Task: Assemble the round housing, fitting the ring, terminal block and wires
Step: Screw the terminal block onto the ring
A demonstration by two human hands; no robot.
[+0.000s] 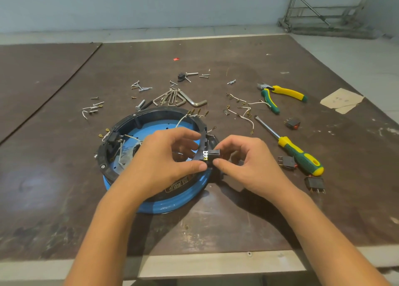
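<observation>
The round blue housing (172, 203) lies on the table in front of me, with a black ring (108, 147) seated on its rim. White wires (183, 118) with brass terminals stick up from the ring's far side. At the ring's right edge, a small black terminal block (212, 153) with brass contacts sits against the ring. My right hand (248, 164) pinches this block between thumb and fingers. My left hand (166, 156) grips the ring beside it, thumb tip touching the block from the left.
Right of the housing lie a green-yellow screwdriver (300, 154), pliers (278, 95), loose white wires (248, 110) and three black switches (315, 184). Behind it are hex keys (179, 100) and scattered screws (140, 87). The table's front edge (216, 262) is near me.
</observation>
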